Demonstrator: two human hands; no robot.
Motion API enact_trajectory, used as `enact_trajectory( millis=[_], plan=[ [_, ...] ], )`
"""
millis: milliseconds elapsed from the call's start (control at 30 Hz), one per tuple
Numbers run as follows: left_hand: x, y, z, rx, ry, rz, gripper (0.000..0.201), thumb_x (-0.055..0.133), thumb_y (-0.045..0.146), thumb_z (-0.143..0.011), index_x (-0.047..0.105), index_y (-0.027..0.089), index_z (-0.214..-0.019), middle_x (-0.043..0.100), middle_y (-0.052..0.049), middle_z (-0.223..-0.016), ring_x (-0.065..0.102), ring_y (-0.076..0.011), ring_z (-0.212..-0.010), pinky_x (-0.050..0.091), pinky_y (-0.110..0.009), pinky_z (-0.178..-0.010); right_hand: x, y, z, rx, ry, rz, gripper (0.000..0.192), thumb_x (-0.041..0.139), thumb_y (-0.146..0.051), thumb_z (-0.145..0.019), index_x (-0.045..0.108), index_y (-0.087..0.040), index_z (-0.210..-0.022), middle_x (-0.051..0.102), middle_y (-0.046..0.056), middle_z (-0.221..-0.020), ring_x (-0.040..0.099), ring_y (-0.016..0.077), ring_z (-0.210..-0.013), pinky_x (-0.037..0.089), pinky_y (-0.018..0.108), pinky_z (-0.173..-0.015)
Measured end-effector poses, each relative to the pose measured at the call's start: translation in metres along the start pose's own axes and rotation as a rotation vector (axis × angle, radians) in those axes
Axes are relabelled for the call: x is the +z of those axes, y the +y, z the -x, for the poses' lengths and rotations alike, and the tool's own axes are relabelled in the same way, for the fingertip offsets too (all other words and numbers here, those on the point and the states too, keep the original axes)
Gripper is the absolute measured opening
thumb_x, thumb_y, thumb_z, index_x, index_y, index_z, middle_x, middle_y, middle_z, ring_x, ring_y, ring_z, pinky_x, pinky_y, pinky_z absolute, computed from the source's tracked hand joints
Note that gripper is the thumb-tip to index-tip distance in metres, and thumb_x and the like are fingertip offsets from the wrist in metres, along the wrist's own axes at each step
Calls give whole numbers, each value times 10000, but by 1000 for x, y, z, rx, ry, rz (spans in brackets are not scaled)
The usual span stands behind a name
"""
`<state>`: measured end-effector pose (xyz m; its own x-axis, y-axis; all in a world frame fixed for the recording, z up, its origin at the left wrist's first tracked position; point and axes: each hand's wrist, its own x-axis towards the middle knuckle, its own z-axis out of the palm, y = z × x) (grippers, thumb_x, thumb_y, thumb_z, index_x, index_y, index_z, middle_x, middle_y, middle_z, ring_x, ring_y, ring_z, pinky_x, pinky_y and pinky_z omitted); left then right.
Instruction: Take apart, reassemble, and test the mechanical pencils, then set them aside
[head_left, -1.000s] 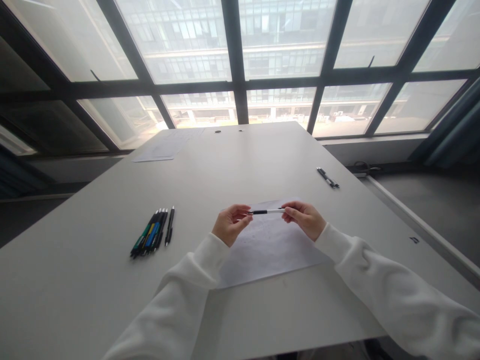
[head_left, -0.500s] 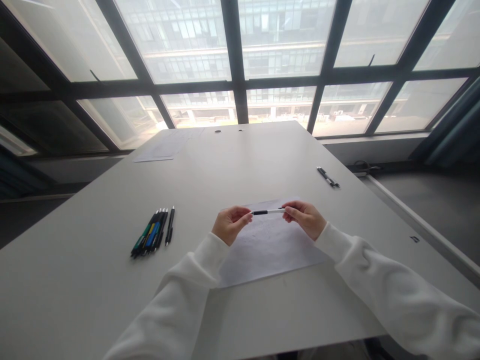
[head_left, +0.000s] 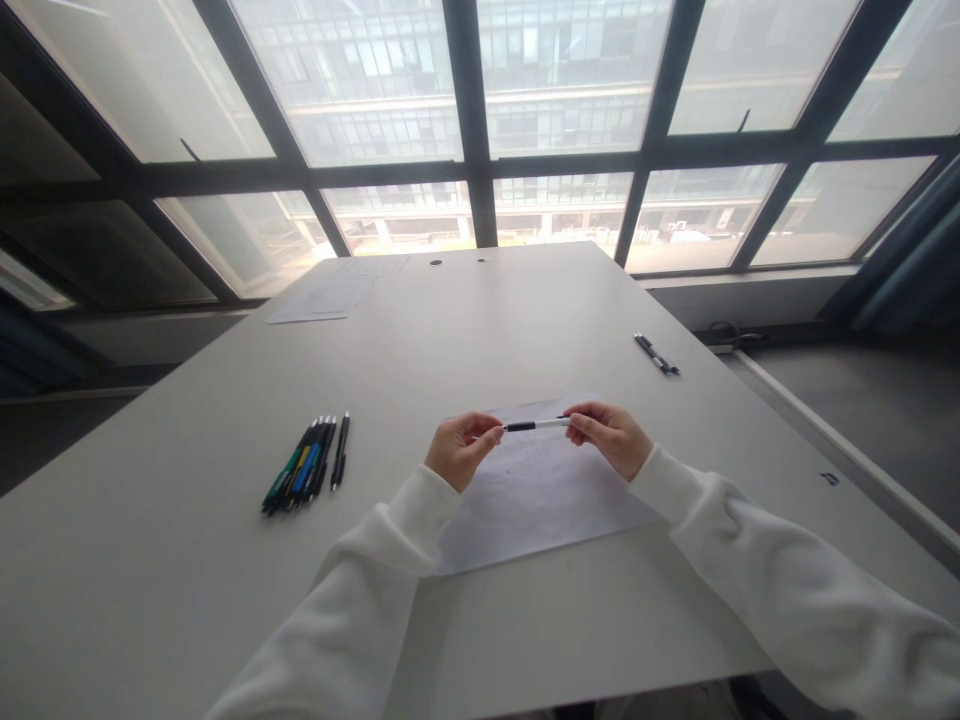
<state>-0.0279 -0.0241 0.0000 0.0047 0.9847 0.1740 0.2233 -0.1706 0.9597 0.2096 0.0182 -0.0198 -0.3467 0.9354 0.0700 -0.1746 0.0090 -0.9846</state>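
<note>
A white pen with a black grip is held level just above a white sheet of paper. My left hand pinches its left end, where the black grip sits. My right hand pinches the right end. Both wrists are in white sleeves. The sheet lies flat on the grey table right in front of me.
Several pens in black, green and blue lie side by side at the left of the table. Two more pens rest near the right edge. Loose papers lie at the far left corner by the large windows.
My left fingers have slid a little along the pen's left end, closing tighter on it. The pen, my right hand and everything on the table have stayed put.
</note>
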Motion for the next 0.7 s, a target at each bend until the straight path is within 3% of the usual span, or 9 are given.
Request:
enact_trajectory(
  millis=[200, 500, 700],
  plan=[
    [1, 1, 0, 22, 13, 48, 247, 689, 264, -640, 618, 144, -844, 631, -39, -736, 590, -129, -659, 476, -214, -571, -1, 2, 0, -6, 3, 7, 314, 657, -411, -681, 636, -138, -833, 624, 38, -630, 543, 126, -563, 441, 285, -560],
    [0, 3, 0, -31, -8, 28, 216, 656, 303, -671, 641, 122, -788, 645, -52, -673, 603, -148, -633, 492, -253, -603, 0, 0, 0, -6, 6, 19, 331, 651, -420, -682, 628, -127, -834, 619, 38, -629, 539, 124, -565, 447, 281, -555],
    [1, 5, 1, 11, 21, 47, 262, 689, 275, -630, 623, 146, -848, 640, -46, -766, 604, -141, -673, 484, -222, -570, 0, 0, 1, -5, 7, 27, 320, 646, -412, -690, 631, -130, -842, 621, 40, -635, 542, 126, -572, 449, 283, -559]
  ],
)
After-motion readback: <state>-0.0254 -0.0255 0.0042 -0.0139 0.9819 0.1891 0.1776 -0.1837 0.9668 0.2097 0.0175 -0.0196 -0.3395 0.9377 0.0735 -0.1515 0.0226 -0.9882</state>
